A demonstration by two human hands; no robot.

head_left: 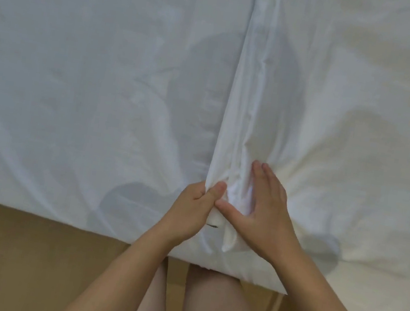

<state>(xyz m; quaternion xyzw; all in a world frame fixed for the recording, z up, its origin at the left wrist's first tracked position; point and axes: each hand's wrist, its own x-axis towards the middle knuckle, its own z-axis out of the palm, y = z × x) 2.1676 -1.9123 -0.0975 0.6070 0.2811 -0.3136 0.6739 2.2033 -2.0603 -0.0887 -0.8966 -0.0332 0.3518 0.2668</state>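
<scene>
White sheet (233, 106) fold: left hand (194, 208) pinches, right hand (261, 210) presses.

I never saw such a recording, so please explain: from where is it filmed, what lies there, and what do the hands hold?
No machine here: a person works with bare hands. The camera sits on the person's head and looks down. A white sheet covers the surface, with a long fold up its middle. The left hand pinches that fold near the edge; the right hand lies flat on the sheet beside it, fingers straight. Below are the person's legs and a brown floor.
</scene>
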